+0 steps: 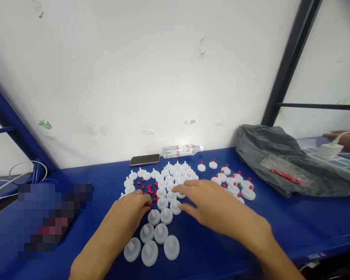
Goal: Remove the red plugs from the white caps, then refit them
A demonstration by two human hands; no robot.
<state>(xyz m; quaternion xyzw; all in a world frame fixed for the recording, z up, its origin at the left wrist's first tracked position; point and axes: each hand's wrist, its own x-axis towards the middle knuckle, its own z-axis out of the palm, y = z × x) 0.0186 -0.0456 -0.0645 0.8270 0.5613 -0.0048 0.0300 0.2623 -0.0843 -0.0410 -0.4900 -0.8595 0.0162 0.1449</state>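
Several white caps with nozzles (161,233) stand in a cluster on the blue table (210,249). Small red tips (150,189) lie loose in a gap among them. My left hand (131,208) is at the near left side of these tips, its thumb and fingers drawn together; what they hold, if anything, is hidden. My right hand (207,202) reaches over the right side of the cluster, thumb and fingers apart, close to a white cap (175,207). Further right stand several white caps topped with red tips (248,192).
A phone (145,160) and a clear bottle (182,150) lie by the wall. At the right are a dark grey bag (265,155), a clear packet of red pieces (287,175), a white charger (329,151) and another person's hand (348,140). A pixelated patch covers the left.
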